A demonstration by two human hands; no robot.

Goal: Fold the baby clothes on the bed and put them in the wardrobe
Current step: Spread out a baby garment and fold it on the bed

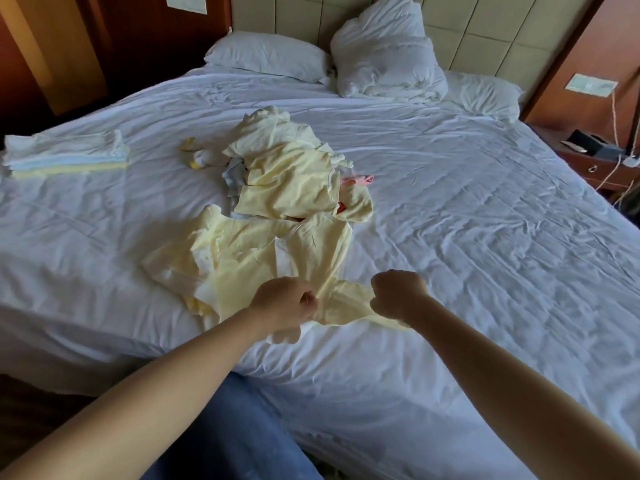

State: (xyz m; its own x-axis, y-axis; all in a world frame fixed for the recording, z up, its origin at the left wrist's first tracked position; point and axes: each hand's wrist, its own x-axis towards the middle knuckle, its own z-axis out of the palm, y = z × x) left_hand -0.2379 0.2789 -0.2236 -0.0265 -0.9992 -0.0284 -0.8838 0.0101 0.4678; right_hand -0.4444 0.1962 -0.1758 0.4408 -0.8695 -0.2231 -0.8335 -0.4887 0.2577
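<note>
While my left hand [284, 303] and right hand [398, 294] both pinch the yellow garment [242, 258], I'd pull toward six o'clock, smoothing it flat before folding.

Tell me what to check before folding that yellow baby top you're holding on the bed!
1. Left hand grips the pale yellow cotton baby top: ok.
2. Right hand grips the same top's near edge: ok.
3. Top spread flat: not ok, it lies bunched and creased.
4. Top clear of the loose heap of unfolded baby clothes: not ok, its far edge touches the heap.
5. Bare white bed sheet beside the top for folding: ok.
6. Folded stack of pastel clothes near the bed's left edge, neat: ok.
</note>
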